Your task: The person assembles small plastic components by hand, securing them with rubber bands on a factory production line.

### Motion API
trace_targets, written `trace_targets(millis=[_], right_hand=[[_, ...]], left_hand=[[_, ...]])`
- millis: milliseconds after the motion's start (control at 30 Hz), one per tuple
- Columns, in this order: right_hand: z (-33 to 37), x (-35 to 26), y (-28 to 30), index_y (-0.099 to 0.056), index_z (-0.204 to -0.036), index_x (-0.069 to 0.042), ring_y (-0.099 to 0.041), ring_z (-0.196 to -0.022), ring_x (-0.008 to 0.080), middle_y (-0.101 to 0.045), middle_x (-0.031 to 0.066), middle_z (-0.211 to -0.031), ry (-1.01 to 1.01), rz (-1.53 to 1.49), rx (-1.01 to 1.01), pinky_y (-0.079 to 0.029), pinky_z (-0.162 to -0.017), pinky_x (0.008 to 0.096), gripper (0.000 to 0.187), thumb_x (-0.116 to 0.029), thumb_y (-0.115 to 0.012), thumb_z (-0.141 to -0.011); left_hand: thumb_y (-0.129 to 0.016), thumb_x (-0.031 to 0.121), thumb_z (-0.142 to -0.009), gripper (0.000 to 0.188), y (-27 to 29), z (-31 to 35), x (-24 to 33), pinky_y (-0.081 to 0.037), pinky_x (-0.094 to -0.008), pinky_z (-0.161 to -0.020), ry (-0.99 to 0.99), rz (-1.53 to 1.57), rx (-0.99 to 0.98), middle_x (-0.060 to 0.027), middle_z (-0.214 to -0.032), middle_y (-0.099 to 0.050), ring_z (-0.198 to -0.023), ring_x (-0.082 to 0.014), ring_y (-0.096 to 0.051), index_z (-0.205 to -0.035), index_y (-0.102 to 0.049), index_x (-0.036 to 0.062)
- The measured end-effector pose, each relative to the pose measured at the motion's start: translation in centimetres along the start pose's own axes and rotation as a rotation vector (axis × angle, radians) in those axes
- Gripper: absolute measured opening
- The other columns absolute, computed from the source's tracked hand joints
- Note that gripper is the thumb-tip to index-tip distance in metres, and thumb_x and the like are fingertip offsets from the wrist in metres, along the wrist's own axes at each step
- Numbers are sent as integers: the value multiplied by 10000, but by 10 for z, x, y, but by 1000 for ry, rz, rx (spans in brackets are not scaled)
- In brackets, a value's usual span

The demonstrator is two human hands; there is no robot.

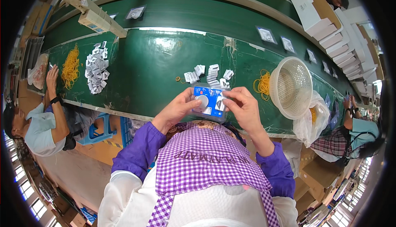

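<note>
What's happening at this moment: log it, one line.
left hand: holds blue pack; right hand: touches white paper at pack; nearby: folded papers, rubber bands, basket

Left grip [180, 106] holds a blue package [210, 102], right grip [246, 108] touching.

Purple-checked apron [210, 165], purple oversleeves [138, 150], white top [198, 208]

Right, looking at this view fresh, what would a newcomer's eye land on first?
Probably the bright blue card at the centre, with the left hand at its left side and the right hand at its right. Next, likely the big pale basket right of the hands, with yellow bands just left of it. The purple checked apron also stands out, lower centre.
</note>
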State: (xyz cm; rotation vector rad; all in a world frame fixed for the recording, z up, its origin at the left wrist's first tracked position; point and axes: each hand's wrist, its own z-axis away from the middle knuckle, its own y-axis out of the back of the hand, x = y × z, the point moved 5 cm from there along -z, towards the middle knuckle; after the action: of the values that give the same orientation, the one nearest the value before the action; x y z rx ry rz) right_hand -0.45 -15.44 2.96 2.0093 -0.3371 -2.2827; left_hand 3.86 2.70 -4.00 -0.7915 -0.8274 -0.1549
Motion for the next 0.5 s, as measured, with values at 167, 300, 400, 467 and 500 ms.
trace_targets(millis=[167, 300, 400, 467, 500], right_hand=[[3, -3, 5, -655, -1024, -59, -502, -734, 69, -504, 56, -1037, 79, 197, 35, -398, -605, 192, 275, -16, -638, -753], [8, -6, 6, -656, -1041, -69, -498, -829, 96, -459, 80, -1199, 44, 135, -26, -409, -695, 224, 309, -31, -645, -735], [10, 3, 6, -646, -1076, -86, -501, -869, 118, -439, 95, -1258, 30, 130, -81, -414, -769, 255, 351, -55, -659, -726], [10, 8, 6, -639, -1092, -95, -504, -920, 133, -435, 99, -1271, -7, 113, -85, -412, -799, 265, 371, -61, -663, -723], [10, 11, 5, -632, -1109, -103, -507, -971, 148, -430, 104, -1284, -44, 98, -90, -410, -829, 275, 392, -67, -667, -721]], left_hand=[[-662, 266, -814, 538, -8, -1, -5, -455, -389, -889, 42, 163, -36, -86, -1115, -539, -1016, -190, -548, -1218, -401, 26], [-670, 284, -807, 540, -10, 0, -2, -468, -404, -883, 66, 174, 1, -84, -1116, -541, -1010, -191, -552, -1212, -412, 38], [-670, 291, -805, 546, -15, 1, -1, -476, -410, -880, 69, 147, 0, -80, -1112, -540, -1007, -190, -555, -1216, -410, 43], [-635, 261, -840, 475, -18, 0, -2, -465, -405, -877, 89, 99, -1, -86, -1103, -532, -996, -195, -550, -1190, -407, 36], [-635, 261, -840, 475, -19, 0, -2, -465, -405, -877, 90, 96, -1, -86, -1103, -532, -996, -195, -550, -1190, -407, 36]])
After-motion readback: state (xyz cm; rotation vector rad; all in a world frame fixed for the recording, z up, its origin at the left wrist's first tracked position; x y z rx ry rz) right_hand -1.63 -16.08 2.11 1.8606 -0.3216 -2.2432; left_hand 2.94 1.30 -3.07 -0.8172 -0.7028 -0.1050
